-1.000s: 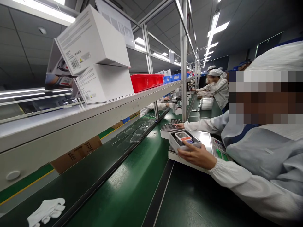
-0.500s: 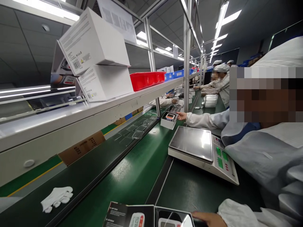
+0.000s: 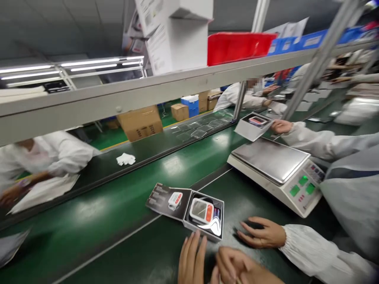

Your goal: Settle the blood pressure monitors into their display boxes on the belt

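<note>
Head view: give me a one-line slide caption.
Bare hands beside an open boxed white monitor on a green assembly belt, a digital scale nearby.

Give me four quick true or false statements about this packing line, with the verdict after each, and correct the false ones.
1. The open box sits on top of the scale. False: it lies on the green belt, in front of the scale.
2. A white monitor with an orange strip lies inside the box. True.
3. A co-worker's hand is next to a second box beyond the scale. True.
4. The red bin stands on the belt. False: it stands on the white shelf above the belt.
</note>
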`<state>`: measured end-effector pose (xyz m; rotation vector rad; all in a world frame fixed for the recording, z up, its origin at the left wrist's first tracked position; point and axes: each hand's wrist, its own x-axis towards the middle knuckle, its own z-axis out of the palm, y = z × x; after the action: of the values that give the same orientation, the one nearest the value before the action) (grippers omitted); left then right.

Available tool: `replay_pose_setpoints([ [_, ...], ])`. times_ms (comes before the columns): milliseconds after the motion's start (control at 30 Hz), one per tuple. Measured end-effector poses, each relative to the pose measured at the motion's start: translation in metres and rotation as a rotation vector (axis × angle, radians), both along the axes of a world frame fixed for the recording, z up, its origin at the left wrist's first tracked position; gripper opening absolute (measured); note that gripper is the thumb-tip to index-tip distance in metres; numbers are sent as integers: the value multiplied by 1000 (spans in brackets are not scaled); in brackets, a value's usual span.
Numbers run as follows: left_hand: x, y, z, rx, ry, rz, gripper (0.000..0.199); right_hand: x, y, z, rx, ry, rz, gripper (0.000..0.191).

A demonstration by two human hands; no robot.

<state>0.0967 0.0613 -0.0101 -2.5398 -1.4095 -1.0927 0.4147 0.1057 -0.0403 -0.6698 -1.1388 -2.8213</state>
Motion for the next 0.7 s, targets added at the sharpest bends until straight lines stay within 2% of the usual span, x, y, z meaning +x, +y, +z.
replay_pose_setpoints([
  [67,22,7,3,-25,48,-25,79,-13,-16,9,-294,202,107,11],
  [133,42,17,7,-77,75,-27,81,-26,-34,23,-644,460,275,23],
  [200,54,24,10,-98,65,-22,74,-37,-46,43,-1140,973,524,27],
  [267,55,29,11,-91,38,-37,59,-45,-48,65,-1629,1667,706,30],
  [300,51,30,11,-90,26,-46,53,-48,-45,75,-1779,1936,744,32],
  [333,44,32,12,-91,17,-56,51,-51,-41,82,-1850,2101,753,35],
  [400,25,34,15,-117,20,-99,54,-58,-31,90,-1886,2173,759,36],
  [533,-12,41,26,-216,44,-256,57,-75,-17,85,-2014,2011,796,30],
  [633,-16,44,28,-230,-10,-290,60,-88,-12,80,-2108,1910,799,27],
  [700,-9,45,23,-192,-73,-253,61,-93,-9,80,-2120,1837,771,26],
])
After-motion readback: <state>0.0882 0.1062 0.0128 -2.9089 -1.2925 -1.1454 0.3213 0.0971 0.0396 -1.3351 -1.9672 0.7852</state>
